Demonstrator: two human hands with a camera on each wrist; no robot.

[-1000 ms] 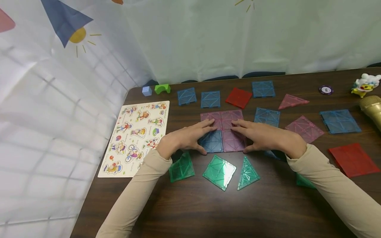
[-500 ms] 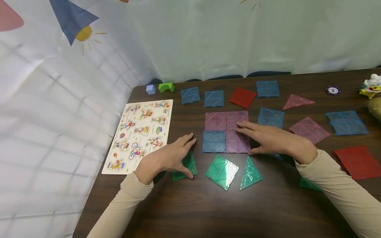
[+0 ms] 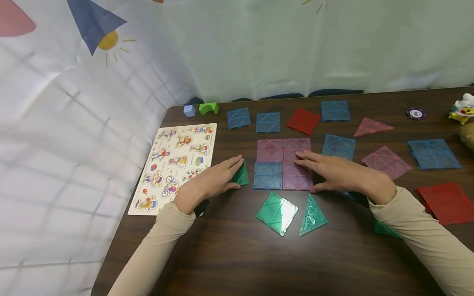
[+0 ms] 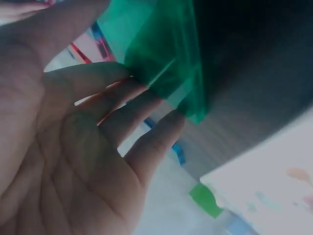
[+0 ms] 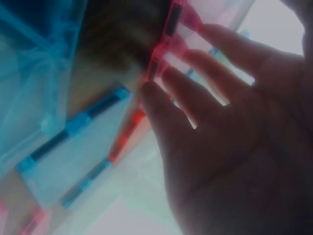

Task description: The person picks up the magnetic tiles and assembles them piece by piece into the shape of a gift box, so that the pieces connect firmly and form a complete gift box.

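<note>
A two-by-two block of flat magnetic tiles lies on the table, with one blue tile [image 3: 267, 175] at its near left and pink tiles [image 3: 270, 150] in the other places. To its left, my left hand [image 3: 209, 179] holds a green square magnetic tile [image 3: 242, 174] between thumb and fingers. In the left wrist view that green tile [image 4: 166, 54] spans the gap from thumb to fingertips, and a gap separates it from the block. My right hand [image 3: 342, 173] rests along the block's right side, its extended fingers touching the pink tiles and its thumb by the near right corner.
A green square tile [image 3: 277, 213] and a green triangle [image 3: 313, 216] lie in front of the block. Loose blue, red and pink tiles lie behind and to the right. A picture puzzle board [image 3: 174, 164] is at left, a poker chip [image 3: 415, 114] and a figurine [image 3: 463, 110] far right.
My left hand has left the block, moved down-left to the green square tile, taken hold of it and shifted it away from me beside the block. The right hand stays put.
</note>
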